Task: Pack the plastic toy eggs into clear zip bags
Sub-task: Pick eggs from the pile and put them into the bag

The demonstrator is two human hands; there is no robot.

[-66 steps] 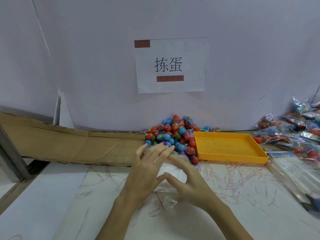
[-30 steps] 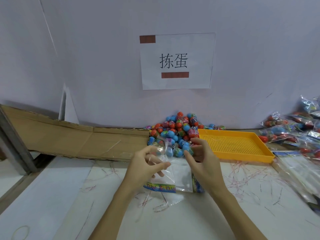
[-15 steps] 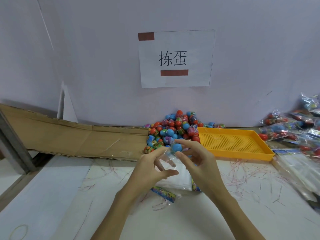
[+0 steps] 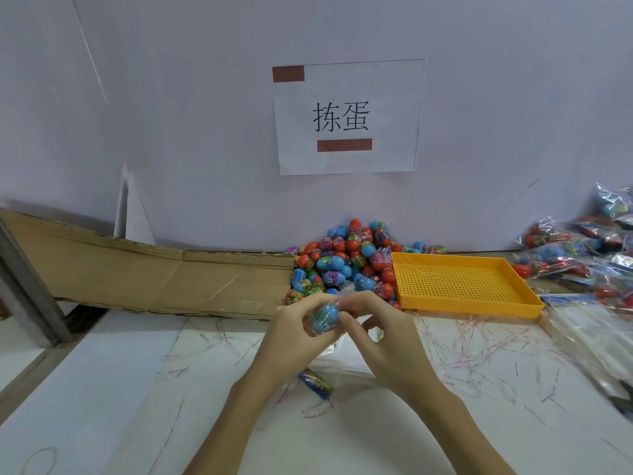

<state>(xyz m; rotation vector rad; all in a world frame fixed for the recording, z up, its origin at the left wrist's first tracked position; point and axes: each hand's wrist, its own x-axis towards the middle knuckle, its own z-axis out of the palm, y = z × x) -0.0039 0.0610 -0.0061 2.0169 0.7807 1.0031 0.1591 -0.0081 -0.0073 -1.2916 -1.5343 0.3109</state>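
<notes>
So far approx 1 blue egg (image 4: 325,317) going into clear bag (image 4: 337,354), both hands pinching it – left hand (image 4: 291,337), right hand (image 4: 383,341); big egg pile (image 4: 346,262) left, filled bags (image 4: 575,255) at right

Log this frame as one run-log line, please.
step: bagging egg | left hand: holds clear zip bag | right hand: at blue egg, grip unclear | egg pile: loose | yellow tray: empty

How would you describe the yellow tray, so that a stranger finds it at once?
Look below the white paper sign on the wall, then to the pile of toy eggs. The yellow tray lies flat directly right of that pile. It is the only solid yellow thing, shallow, rectangular, with a perforated floor and nothing in it.
</notes>
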